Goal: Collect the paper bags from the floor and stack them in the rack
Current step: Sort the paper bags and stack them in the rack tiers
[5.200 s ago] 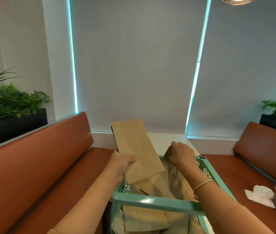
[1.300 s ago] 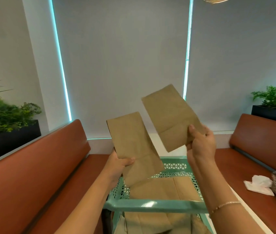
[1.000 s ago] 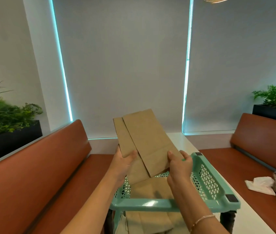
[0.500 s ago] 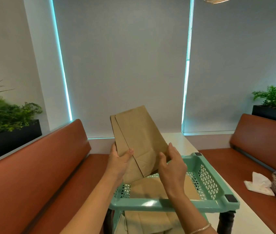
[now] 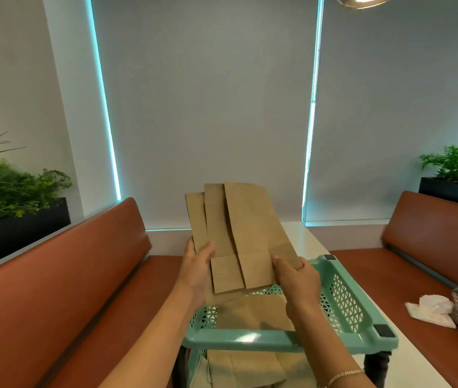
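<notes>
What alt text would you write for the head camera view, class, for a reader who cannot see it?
Two hands, left hand and right hand, hold a fanned bundle of flat brown paper bags above a mint green plastic rack that already holds more bags. Brown benches flank it, with grey blinds behind.

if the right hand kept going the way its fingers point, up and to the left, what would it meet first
The right hand already grips the fanned paper bags, so they come first. Beyond them lies the left hand holding the same bags, though depth is hard to judge.
</notes>
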`<control>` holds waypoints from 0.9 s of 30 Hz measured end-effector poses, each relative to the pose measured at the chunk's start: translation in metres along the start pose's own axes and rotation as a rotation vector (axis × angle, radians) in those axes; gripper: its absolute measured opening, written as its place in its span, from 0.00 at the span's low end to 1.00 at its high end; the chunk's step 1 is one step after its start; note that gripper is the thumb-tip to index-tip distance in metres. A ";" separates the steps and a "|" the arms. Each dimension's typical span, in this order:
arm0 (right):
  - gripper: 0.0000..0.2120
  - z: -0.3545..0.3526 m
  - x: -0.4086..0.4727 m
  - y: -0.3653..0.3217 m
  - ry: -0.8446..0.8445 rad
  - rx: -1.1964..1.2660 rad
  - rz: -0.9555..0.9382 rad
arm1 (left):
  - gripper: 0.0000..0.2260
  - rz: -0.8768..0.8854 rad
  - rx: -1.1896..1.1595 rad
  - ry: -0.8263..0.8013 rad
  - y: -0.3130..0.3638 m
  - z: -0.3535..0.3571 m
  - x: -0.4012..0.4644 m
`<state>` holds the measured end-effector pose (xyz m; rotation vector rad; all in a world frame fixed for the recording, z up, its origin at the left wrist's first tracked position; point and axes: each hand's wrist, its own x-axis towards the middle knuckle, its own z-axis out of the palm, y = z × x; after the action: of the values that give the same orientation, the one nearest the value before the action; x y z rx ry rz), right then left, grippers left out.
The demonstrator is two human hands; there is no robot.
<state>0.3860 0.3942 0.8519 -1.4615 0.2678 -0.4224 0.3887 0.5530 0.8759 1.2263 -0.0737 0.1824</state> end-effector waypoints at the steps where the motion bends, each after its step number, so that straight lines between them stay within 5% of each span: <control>1: 0.04 0.000 0.000 0.002 -0.017 0.050 0.043 | 0.22 0.018 0.002 -0.006 0.001 0.001 -0.001; 4: 0.07 0.004 -0.001 0.004 -0.082 0.155 0.128 | 0.25 0.052 0.008 -0.023 0.000 0.003 -0.003; 10: 0.14 0.018 -0.013 0.007 -0.128 0.124 0.125 | 0.16 0.070 0.079 -0.026 -0.005 0.003 -0.002; 14: 0.28 0.011 -0.010 -0.004 -0.198 0.129 0.153 | 0.25 0.093 0.099 0.016 -0.002 -0.002 0.000; 21: 0.22 0.000 0.004 -0.035 -0.588 -0.003 0.027 | 0.19 0.212 0.206 -0.102 0.003 0.003 -0.001; 27: 0.29 -0.004 0.008 -0.022 -0.688 -0.089 -0.048 | 0.24 0.212 0.298 -0.117 -0.005 0.010 0.000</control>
<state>0.3889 0.3855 0.8738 -1.6144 -0.3025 0.0704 0.3899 0.5418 0.8748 1.5264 -0.2869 0.3147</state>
